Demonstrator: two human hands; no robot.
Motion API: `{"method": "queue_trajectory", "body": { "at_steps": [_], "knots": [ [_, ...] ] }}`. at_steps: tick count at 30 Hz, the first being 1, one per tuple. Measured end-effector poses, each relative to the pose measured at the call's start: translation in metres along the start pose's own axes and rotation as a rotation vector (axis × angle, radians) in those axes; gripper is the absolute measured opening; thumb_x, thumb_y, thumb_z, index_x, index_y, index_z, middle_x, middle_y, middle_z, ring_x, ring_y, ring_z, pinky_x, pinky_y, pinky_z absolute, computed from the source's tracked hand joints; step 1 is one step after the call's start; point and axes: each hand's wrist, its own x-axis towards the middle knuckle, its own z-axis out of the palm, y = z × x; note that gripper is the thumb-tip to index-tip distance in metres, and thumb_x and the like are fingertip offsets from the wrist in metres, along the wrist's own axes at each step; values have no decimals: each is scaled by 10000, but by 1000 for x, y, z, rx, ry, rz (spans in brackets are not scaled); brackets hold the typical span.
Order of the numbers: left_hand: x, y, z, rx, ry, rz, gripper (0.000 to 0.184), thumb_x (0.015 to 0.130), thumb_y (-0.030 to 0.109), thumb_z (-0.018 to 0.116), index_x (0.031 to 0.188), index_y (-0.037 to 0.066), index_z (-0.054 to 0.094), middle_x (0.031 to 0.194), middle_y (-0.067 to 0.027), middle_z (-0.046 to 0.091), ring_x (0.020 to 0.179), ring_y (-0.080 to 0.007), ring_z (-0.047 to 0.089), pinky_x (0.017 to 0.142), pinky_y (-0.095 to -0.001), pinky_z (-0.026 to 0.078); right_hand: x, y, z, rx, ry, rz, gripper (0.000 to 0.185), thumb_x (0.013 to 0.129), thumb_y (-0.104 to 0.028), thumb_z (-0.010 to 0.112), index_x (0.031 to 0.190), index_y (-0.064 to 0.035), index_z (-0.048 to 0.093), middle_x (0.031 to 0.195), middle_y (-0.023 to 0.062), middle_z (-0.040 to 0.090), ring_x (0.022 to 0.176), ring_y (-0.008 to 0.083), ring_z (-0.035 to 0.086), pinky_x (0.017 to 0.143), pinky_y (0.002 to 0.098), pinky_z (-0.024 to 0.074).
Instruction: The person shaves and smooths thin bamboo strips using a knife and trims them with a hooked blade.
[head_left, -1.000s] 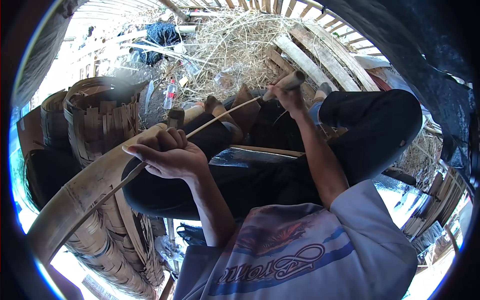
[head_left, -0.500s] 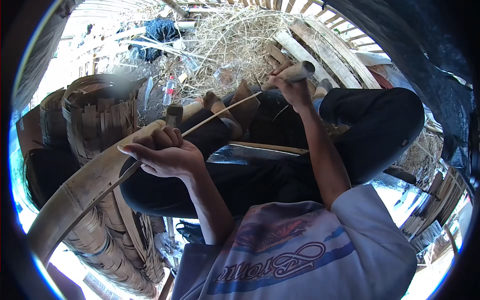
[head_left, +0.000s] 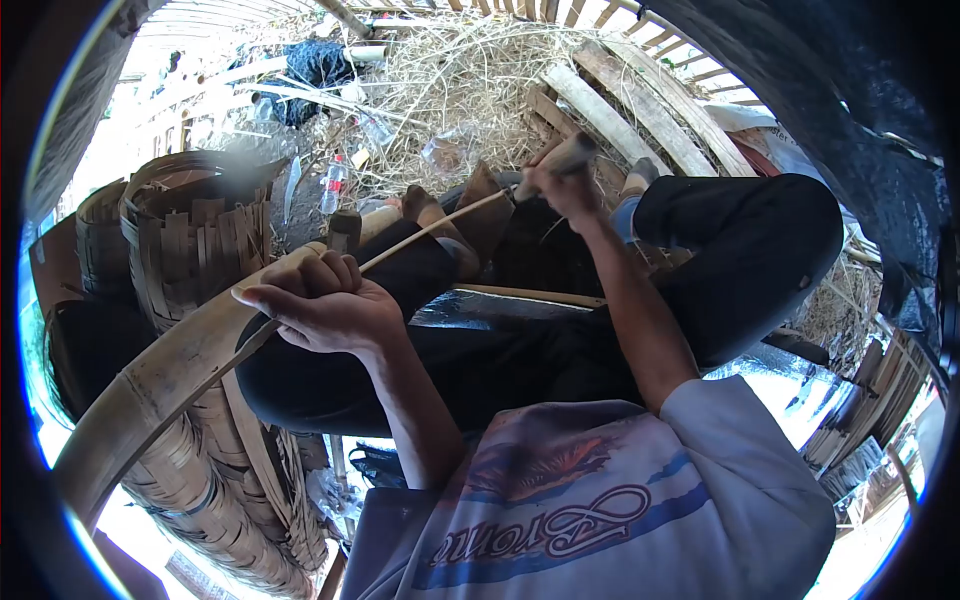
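My left hand (head_left: 325, 300) is closed round a thin bamboo strip (head_left: 430, 228), which runs out of the fist toward the upper right. Behind that hand lies a thick bamboo pole (head_left: 165, 375), slanting from the lower left up past my knee. My right hand (head_left: 565, 190) grips a thick wooden handle (head_left: 570, 155). The far end of the strip meets the lower end of the handle, where a blade is hard to make out. A brown pointed piece (head_left: 485, 210) stands just below the strip's far end.
Woven bamboo baskets (head_left: 205, 235) stand at the left. A plastic bottle (head_left: 333, 183) with a red label lies beyond them. Straw (head_left: 480, 85) covers the ground ahead, with long planks (head_left: 650, 105) at the upper right. Dark plastic sheeting (head_left: 850, 130) hangs on the right.
My right hand with the wooden handle moved slightly right, then back left and a little down. My left hand has shifted slightly left, still round the strip.
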Motion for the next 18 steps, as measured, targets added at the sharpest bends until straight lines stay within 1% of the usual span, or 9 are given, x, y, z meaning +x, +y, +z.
{"method": "queue_trajectory", "body": {
  "at_steps": [1,2,4,5,8,9,12,13,18],
  "knots": [
    [0,0,-1,11,-10,4,532,966,470,369,576,180,153,445,72,160,400,-31,103,369,-227,74,8,47,7,-329,-15,-78,137,736,-65,674,834,-52,579,780,45,647,740,128,629,654,270,512],
    [0,-1,1,18,-21,11,529,965,474,367,578,178,160,446,72,158,399,-30,104,368,-226,73,9,53,7,-331,-6,-89,137,736,-65,674,834,-52,579,780,45,647,740,128,629,654,270,512],
    [0,-3,3,2,-43,15,523,966,472,363,582,177,168,450,74,155,399,-29,102,367,-225,75,7,57,10,-266,149,-194,95,714,-137,695,736,-53,656,729,59,673,674,140,662,573,285,516],
    [-1,-2,1,7,-54,13,516,968,469,360,586,175,176,453,75,152,400,-28,100,365,-223,76,6,42,2,24,119,-61,96,712,-119,695,760,-49,649,741,64,672,693,138,661,551,292,520],
    [2,-4,-6,-54,-106,1,509,973,465,344,589,172,185,457,75,147,403,-28,96,366,-225,81,8,-1,-16,193,95,91,105,709,-92,692,785,-43,639,756,65,668,707,133,651,542,281,514],
    [3,-4,-8,-48,-104,-4,509,973,465,344,589,172,185,457,75,147,403,-28,96,366,-225,81,12,-3,-15,259,65,-7,126,708,-79,688,810,-39,626,774,68,665,696,135,642,540,282,525],
    [4,-4,-13,-173,-233,-58,498,977,462,325,595,170,196,462,76,139,411,-30,86,371,-227,81,9,0,-6,141,32,-25,137,708,-89,694,814,-40,621,775,63,662,688,132,641,528,281,530],
    [3,-5,-13,-114,-274,-42,495,976,469,316,601,169,199,461,75,136,413,-31,83,374,-229,79,12,26,-4,19,-2,20,168,740,-103,673,873,-80,572,875,70,659,775,181,663,570,309,559],
    [3,-6,-10,-213,-298,-84,486,975,478,304,612,171,200,459,74,126,417,-33,71,378,-231,71,11,5,-15,66,69,71,171,739,-120,679,865,-66,578,870,77,659,751,160,657,553,283,546]
  ]
}}
